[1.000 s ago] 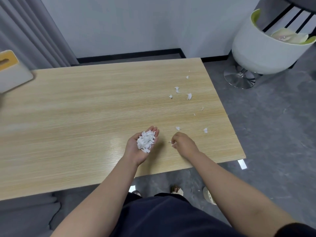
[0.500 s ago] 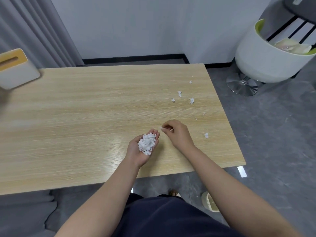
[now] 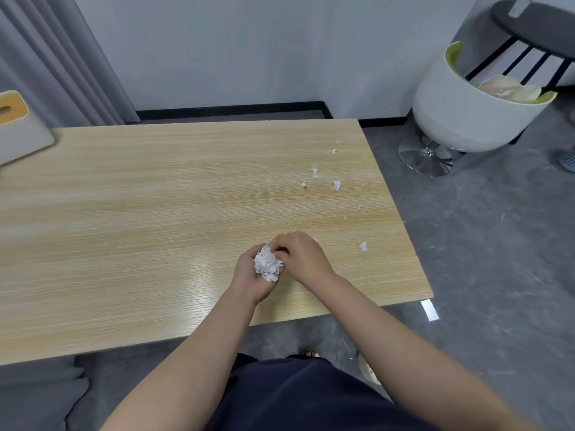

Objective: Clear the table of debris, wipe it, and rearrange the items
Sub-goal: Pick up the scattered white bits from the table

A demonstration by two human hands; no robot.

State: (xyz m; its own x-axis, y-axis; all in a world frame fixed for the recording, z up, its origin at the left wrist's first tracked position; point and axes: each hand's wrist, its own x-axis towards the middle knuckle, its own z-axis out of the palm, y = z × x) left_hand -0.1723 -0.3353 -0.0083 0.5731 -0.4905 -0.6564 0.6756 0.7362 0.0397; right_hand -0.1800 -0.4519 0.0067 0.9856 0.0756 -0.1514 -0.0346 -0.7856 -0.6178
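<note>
We are clearing debris: our left hand (image 3: 253,275) cups the paper wad (image 3: 267,265), our right hand (image 3: 300,256), grip pinched, presses a scrap onto it. Next, we judge, the scraps (image 3: 336,185) scattered toward the table (image 3: 155,213)'s right side need picking.

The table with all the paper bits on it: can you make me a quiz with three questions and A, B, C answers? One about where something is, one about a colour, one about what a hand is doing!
1. Where are the loose paper scraps lying?
A. on the right part of the table
B. on the floor beside the curtain
C. inside the white chair

2. What colour is the heap of scraps in the hand?
A. green
B. white
C. black

3. What is the left hand doing?
A. lying flat on the table
B. cupped palm up, holding the heap
C. gripping the tissue box

Answers:
1. A, small bits dot the table near its right edge.
2. B, the heap looks plain white against the wood.
3. B, its palm faces up under the pile while the right hand reaches to it.
</note>
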